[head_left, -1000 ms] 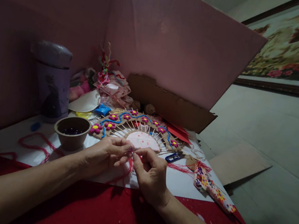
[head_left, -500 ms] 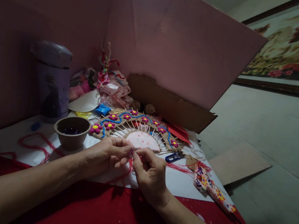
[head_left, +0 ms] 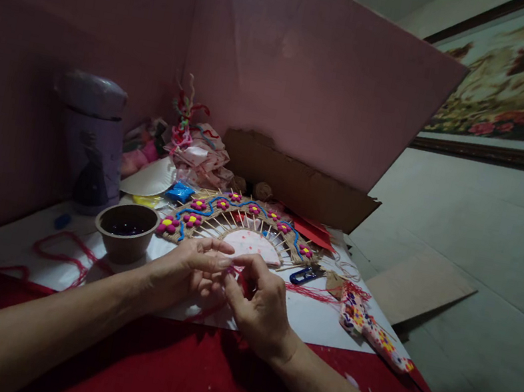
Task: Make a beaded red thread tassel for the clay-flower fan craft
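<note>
My left hand (head_left: 198, 272) and my right hand (head_left: 262, 307) meet fingertip to fingertip above the front of the white sheet (head_left: 320, 328). Thumb and index finger of each hand are pinched together. Red thread (head_left: 243, 280) shows by my right fingers, and a tiny purple piece, perhaps a bead, is at the right thumb tip. What the left fingertips pinch is mostly hidden. Just behind the hands lies a woven twine fan shape (head_left: 212, 209) with sticks, pink flowers and a blue wavy cord. A brown bowl (head_left: 123, 249) with small dark shiny contents stands left of my left hand.
Red thread (head_left: 62, 249) trails at the left. Blue snips (head_left: 306, 275) and a flower-patterned tool with a cord (head_left: 377, 334) lie at right. Behind stand a purple flask (head_left: 93, 146), crumpled pink material (head_left: 202, 158) and pink panels (head_left: 313, 77). Red cloth (head_left: 159, 374) covers the front.
My fingertips have shifted slightly. The right thumb has come down and left, and the purple piece is now less visible. Everything else on the table stays put.
</note>
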The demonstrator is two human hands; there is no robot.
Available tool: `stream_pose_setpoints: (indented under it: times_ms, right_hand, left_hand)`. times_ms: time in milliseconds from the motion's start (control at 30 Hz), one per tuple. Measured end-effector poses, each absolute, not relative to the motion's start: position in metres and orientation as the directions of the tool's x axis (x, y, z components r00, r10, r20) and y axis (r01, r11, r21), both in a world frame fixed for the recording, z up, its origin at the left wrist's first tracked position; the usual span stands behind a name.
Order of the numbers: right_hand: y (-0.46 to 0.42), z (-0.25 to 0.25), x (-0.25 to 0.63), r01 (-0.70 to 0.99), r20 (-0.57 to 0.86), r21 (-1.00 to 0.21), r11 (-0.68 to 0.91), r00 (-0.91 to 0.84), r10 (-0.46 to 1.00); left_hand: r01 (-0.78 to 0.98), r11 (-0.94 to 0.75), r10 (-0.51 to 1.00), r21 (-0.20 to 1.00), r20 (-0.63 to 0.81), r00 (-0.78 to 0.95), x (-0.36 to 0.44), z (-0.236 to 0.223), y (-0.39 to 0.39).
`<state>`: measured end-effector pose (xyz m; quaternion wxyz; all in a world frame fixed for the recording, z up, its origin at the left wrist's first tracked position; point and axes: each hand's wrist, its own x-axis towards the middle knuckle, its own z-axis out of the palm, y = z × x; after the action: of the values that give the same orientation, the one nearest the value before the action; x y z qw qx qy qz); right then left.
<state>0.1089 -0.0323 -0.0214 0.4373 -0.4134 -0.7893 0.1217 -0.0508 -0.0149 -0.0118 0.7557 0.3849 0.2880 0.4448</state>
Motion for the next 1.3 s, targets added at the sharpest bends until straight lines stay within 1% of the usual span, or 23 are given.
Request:
stream_pose_setpoints:
  times_ms: [100, 200, 367, 500, 633, 767, 867, 967, 1100, 1200, 1300]
  right_hand:
    - [-0.032, -0.022, 0.109, 0.558, 0.585, -0.547, 0.624, -0.279, 0.762]
    - [-0.031, -0.023, 0.11, 0.544, 0.572, -0.566, 0.62, -0.282, 0.77]
    - [-0.029, -0.026, 0.111, 0.421, 0.578, -0.653, 0.63, -0.262, 0.773]
    - [-0.027, -0.027, 0.11, 0.342, 0.578, -0.699, 0.628, -0.247, 0.778]
    - [-0.025, -0.026, 0.11, 0.379, 0.591, -0.681, 0.626, -0.221, 0.776]
    - [-0.024, -0.027, 0.111, 0.43, 0.598, -0.646, 0.63, -0.227, 0.769]
    - [-0.025, -0.028, 0.112, 0.443, 0.601, -0.636, 0.632, -0.23, 0.766]
    - [-0.026, -0.028, 0.112, 0.442, 0.598, -0.638, 0.631, -0.231, 0.767]
    - [-0.026, -0.027, 0.111, 0.423, 0.584, -0.66, 0.621, -0.232, 0.778]
    - [-0.026, -0.026, 0.111, 0.406, 0.572, -0.682, 0.608, -0.223, 0.79]
    - [-0.026, -0.026, 0.111, 0.398, 0.565, -0.689, 0.606, -0.228, 0.793]
  left_hand:
    - [-0.423, 0.283, 0.893, 0.861, -0.075, 0.444, -0.051, -0.014, -0.016]
    - [-0.403, 0.25, 0.896, 0.88, -0.052, 0.442, -0.05, -0.016, -0.017]
    - [-0.379, 0.202, 0.897, 0.903, -0.015, 0.442, -0.048, -0.011, -0.019]
    - [-0.332, 0.105, 0.939, 0.937, 0.017, 0.345, -0.048, -0.009, -0.02]
    - [-0.222, -0.055, 0.952, 0.974, 0.118, 0.283, -0.047, -0.008, -0.02]
    - [-0.155, -0.13, 0.958, 0.979, 0.164, 0.237, -0.045, -0.006, -0.022]
    - [-0.053, -0.174, 0.957, 0.983, 0.182, 0.228, -0.044, -0.004, -0.023]
    - [0.042, -0.251, 0.946, 0.967, 0.236, 0.22, -0.043, -0.004, -0.023]
    - [0.161, -0.366, 0.922, 0.917, 0.335, 0.193, -0.044, -0.007, -0.023]
    - [0.17, -0.394, 0.917, 0.903, 0.375, 0.136, -0.046, -0.009, -0.021]
    - [0.102, -0.359, 0.932, 0.928, 0.349, 0.102, -0.048, -0.01, -0.018]
